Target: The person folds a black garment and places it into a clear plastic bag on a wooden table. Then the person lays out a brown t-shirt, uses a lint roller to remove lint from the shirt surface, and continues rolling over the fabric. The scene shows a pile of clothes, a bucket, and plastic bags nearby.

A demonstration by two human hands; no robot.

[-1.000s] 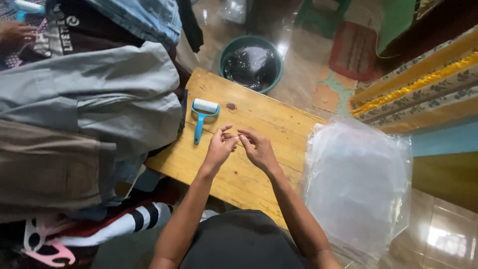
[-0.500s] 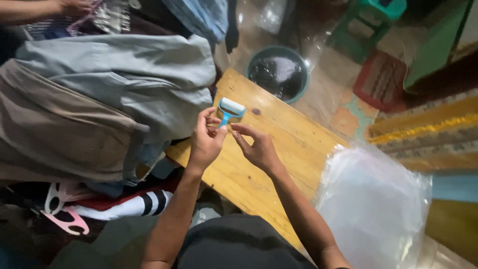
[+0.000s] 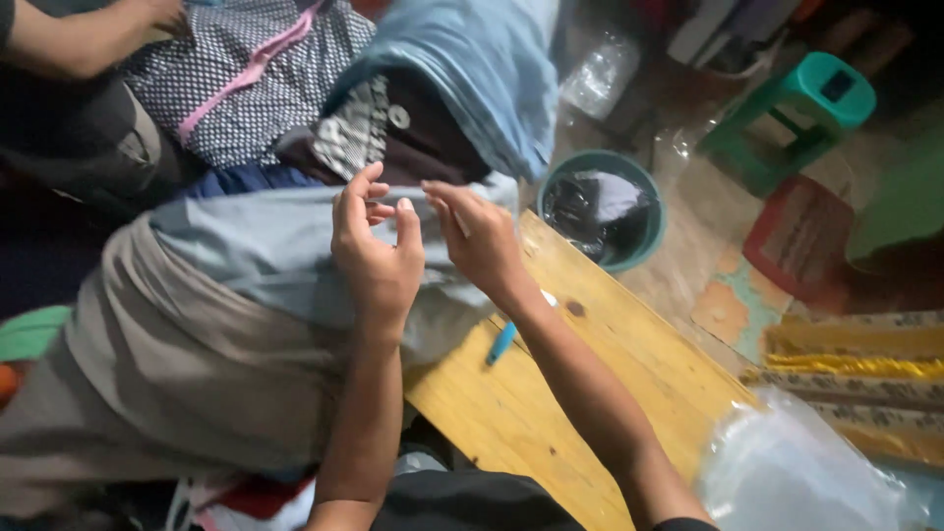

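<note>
Both hands are raised over the grey cloth (image 3: 246, 256): left hand (image 3: 374, 256) and right hand (image 3: 482, 241) pinch fingertips together on something too small to make out. The blue-handled roller (image 3: 503, 342) lies on the counter (image 3: 590, 364) under the right wrist; one elbow nudge could knock it off.

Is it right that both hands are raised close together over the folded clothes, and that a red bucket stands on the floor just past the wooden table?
Not quite: the bucket is teal green, not red, as the head view shows. The left hand and right hand are indeed raised close together over the folded clothes, beside the wooden table.
</note>
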